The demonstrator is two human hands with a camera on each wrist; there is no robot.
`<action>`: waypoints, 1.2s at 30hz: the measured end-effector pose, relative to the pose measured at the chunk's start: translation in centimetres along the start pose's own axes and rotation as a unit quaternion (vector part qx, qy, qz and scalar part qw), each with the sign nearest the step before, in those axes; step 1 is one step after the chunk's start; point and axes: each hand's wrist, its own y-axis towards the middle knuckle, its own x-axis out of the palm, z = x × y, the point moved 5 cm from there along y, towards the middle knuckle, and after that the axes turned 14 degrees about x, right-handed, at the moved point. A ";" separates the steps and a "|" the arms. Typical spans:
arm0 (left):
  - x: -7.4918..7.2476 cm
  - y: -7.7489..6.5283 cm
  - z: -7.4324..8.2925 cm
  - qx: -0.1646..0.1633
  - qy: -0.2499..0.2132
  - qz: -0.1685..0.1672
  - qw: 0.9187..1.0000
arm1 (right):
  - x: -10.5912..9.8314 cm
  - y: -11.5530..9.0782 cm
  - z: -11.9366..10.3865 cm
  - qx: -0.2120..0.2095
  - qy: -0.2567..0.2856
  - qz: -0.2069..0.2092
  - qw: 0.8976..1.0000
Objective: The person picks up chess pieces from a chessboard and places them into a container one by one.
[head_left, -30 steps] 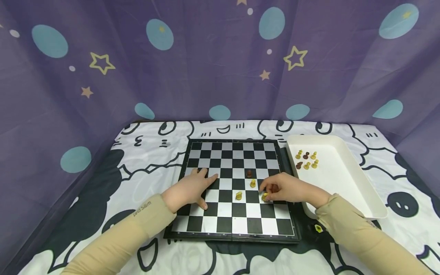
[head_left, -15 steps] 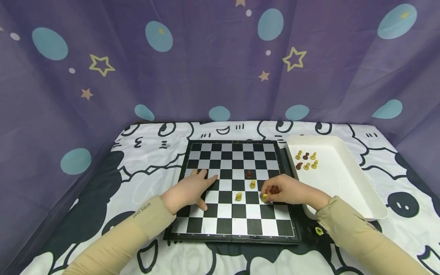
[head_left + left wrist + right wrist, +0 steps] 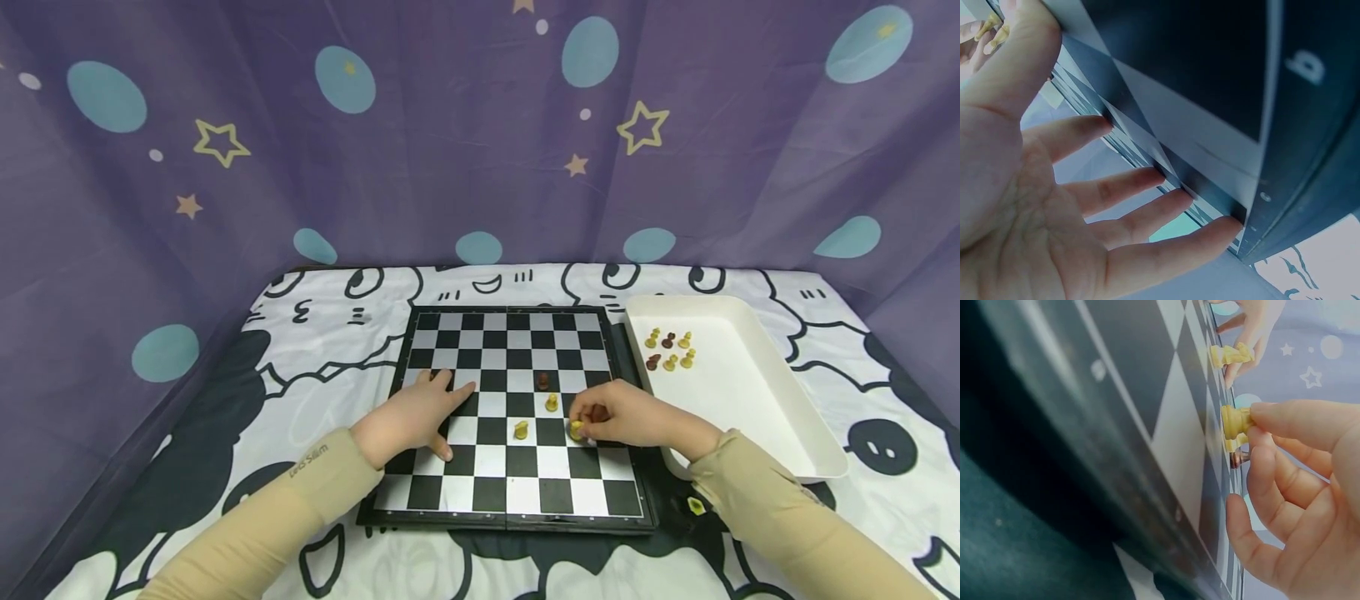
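My right hand (image 3: 626,412) pinches a yellow chess piece (image 3: 1235,422) between thumb and fingertips, its base right at the board surface near the right side. The fingers cover its top. My left hand (image 3: 408,417) lies spread over the left side of the black-and-white chessboard (image 3: 491,457), fingertips against the squares in the left wrist view. To the left of the pinched piece stands a yellow knight (image 3: 1232,355). Another yellow piece (image 3: 552,402) stands a little farther back, and behind it is a dark brown piece (image 3: 543,381).
Right of the board, a white tray (image 3: 757,400) holds several yellow and brown chess pieces (image 3: 670,350) in its left part. A small yellow object (image 3: 696,505) lies beside my right sleeve. A patterned cloth (image 3: 322,375) covers the table, and a purple curtain (image 3: 450,150) hangs behind.
My right hand first drew slightly right; the pinched piece has shifted a touch left on the board. My left hand has stayed in place.
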 end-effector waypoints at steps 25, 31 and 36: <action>0.0 0.0 0.0 0.001 -0.004 0.009 1.000 | -2.2 -0.5 0.1 0.015 0.017 0.078 0.997; -0.1 0.0 0.0 0.000 -0.003 0.006 1.000 | -2.8 -0.7 0.3 0.029 0.034 0.092 0.995; -0.1 -0.1 0.1 0.002 -0.003 0.004 1.000 | -3.3 -1.0 0.4 0.034 0.040 0.103 0.993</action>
